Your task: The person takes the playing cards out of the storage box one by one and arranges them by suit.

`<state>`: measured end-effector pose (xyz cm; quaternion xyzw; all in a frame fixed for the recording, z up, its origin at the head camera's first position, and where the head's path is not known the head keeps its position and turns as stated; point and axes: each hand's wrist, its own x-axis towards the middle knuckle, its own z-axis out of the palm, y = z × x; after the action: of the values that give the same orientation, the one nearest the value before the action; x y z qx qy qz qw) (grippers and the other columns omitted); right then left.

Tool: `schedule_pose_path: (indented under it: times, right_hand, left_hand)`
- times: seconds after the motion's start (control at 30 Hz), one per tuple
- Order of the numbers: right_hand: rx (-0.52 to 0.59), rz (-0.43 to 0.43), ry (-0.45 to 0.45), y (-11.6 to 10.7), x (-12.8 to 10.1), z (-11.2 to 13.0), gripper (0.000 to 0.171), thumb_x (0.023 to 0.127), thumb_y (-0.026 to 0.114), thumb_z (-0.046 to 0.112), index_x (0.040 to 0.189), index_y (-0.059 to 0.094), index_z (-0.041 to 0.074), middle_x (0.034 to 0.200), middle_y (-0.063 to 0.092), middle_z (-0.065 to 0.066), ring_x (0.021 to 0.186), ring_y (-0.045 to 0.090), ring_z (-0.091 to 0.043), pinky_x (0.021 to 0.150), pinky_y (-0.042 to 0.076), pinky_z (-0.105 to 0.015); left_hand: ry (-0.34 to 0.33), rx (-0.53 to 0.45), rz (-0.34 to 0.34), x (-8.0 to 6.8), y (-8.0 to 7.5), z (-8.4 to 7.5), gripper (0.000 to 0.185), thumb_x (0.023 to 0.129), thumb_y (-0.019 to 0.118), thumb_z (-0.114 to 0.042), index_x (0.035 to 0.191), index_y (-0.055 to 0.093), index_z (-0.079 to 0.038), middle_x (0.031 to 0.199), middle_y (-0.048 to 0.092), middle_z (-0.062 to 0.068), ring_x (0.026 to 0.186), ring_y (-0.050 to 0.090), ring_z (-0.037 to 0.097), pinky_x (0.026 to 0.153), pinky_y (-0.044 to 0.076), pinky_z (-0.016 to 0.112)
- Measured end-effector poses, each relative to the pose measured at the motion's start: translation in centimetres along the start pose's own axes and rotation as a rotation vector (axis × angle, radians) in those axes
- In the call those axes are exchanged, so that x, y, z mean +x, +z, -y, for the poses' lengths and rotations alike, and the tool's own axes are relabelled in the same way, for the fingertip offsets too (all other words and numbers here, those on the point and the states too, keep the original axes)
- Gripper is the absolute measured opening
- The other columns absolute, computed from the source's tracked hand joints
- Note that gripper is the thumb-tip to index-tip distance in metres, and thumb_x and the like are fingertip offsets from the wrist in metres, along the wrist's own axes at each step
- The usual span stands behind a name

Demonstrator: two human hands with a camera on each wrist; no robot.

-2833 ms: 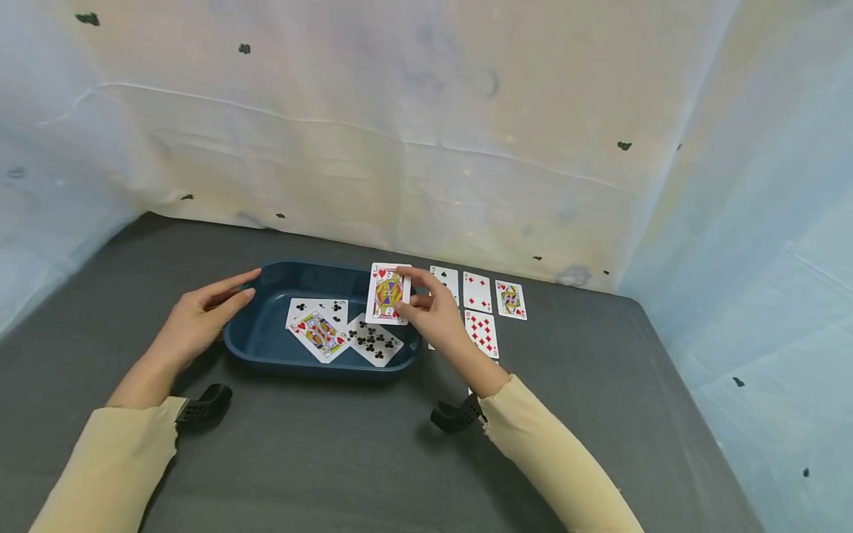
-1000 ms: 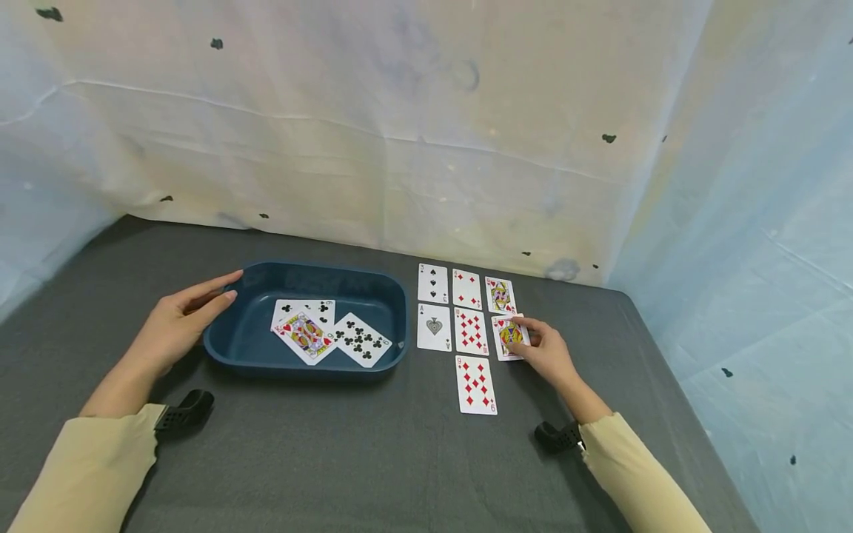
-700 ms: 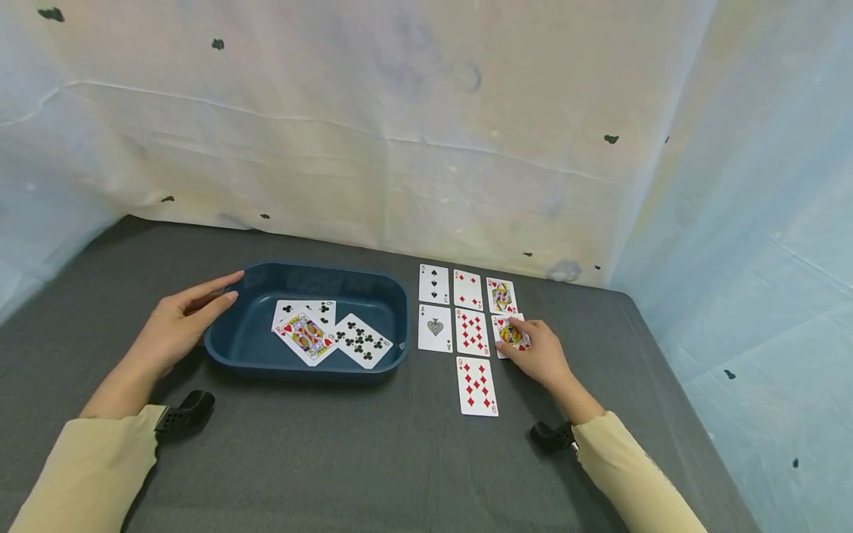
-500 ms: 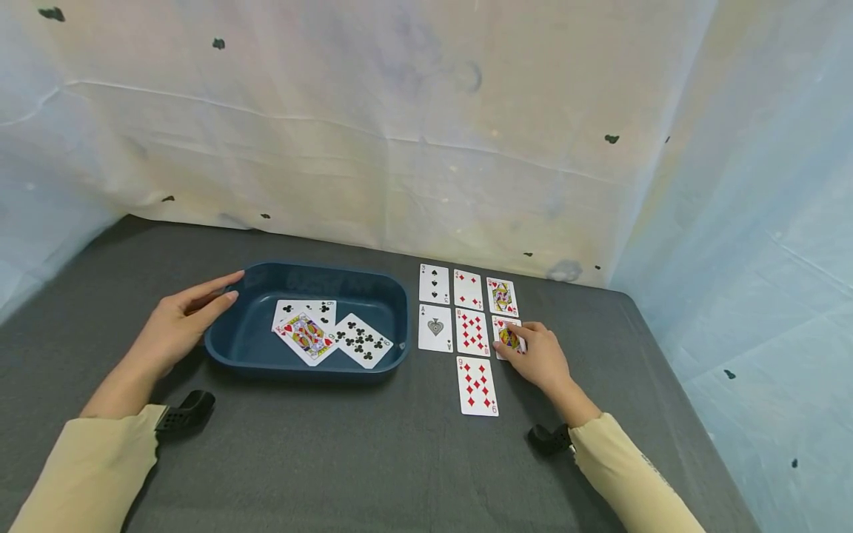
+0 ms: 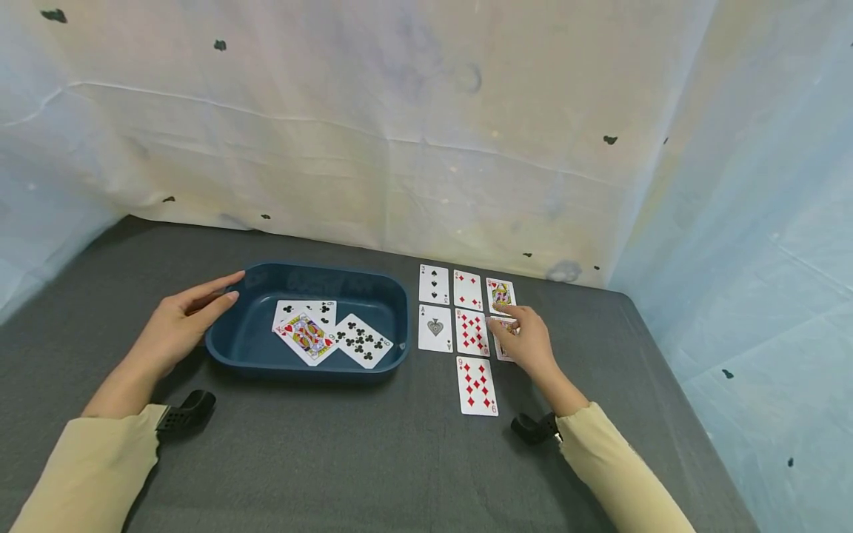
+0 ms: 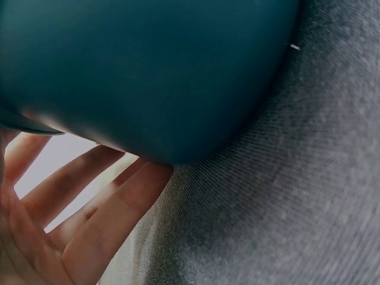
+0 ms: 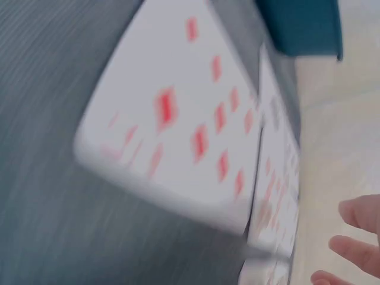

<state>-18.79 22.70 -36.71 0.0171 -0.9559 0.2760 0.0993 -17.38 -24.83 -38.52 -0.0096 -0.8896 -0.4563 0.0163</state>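
My left hand [image 5: 183, 326] rests its fairly straight fingers against the left end of a dark blue tray [image 5: 366, 285]; the left wrist view shows fingers [image 6: 119, 219] touching its outer wall. Inside lie a king of hearts [image 5: 306, 338] and two club cards, partly overlapping. Over the right column of laid-out playing cards hovers my right hand [image 5: 529, 340], thumb and fingers apart, holding nothing. Under it the jack of hearts [image 5: 504, 352] is mostly covered, below a queen [image 5: 500, 291]. The nine of diamonds [image 7: 172, 107] looms blurred in the right wrist view.
Left of the right hand lie the ten of diamonds [image 5: 472, 333], four of diamonds [image 5: 468, 289], ace of spades [image 5: 435, 328] and three of spades [image 5: 434, 284], in rows. Grey cloth [image 5: 320, 459] covers the table. Pale sheeting [image 5: 333, 111] hangs behind and at the sides.
The right hand carried the jack of hearts from above the tray to below the queen, adjusted it there, then let go and rose slightly leftward. The left hand stayed at the tray.
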Motion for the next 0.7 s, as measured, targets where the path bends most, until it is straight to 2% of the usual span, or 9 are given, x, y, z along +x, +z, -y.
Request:
schedule_pose_path:
  times: [0.2,0.33,0.47,0.7]
  right_hand:
    - [0.127,-0.021,-0.031,1.3,0.6,3.8,0.037,0.090,0.066,0.025,0.122,0.065,0.005,0.119,0.062,-0.016,0.096,0.058,-0.029,0.072,0.043,-0.036]
    - [0.219,-0.008,-0.069,2.1,0.9,6.2,0.037,0.090,0.067,0.025,0.123,0.065,0.007,0.120,0.063,-0.013,0.098,0.060,-0.027,0.078,0.048,-0.038]
    - [0.294,0.020,-0.081,2.7,1.0,8.5,0.038,0.090,0.067,0.025,0.124,0.064,0.009,0.121,0.064,-0.011,0.099,0.059,-0.025,0.083,0.048,-0.040]
    - [0.387,0.060,-0.152,3.8,1.1,12.0,0.036,0.090,0.067,0.023,0.123,0.065,0.009,0.119,0.066,-0.009,0.099,0.060,-0.023,0.082,0.050,-0.036]
  left_hand:
    - [-0.007,-0.003,-0.005,-0.1,-0.1,0.0,0.058,0.097,0.042,-0.055,0.149,0.037,-0.029,0.131,0.047,0.016,0.077,0.046,0.019,0.057,0.041,0.028]
    - [-0.009,-0.013,0.003,-0.1,-0.1,-0.2,0.058,0.097,0.042,-0.055,0.149,0.036,-0.029,0.137,0.046,0.020,0.089,0.049,0.024,0.059,0.044,0.026]
    - [-0.014,-0.018,0.011,-0.1,-0.1,-0.4,0.059,0.097,0.042,-0.055,0.149,0.036,-0.028,0.140,0.045,0.023,0.100,0.048,0.028,0.062,0.046,0.025]
    - [-0.014,-0.010,0.010,-0.1,-0.1,-0.4,0.059,0.097,0.042,-0.055,0.149,0.036,-0.027,0.138,0.046,0.022,0.090,0.048,0.023,0.060,0.043,0.026]
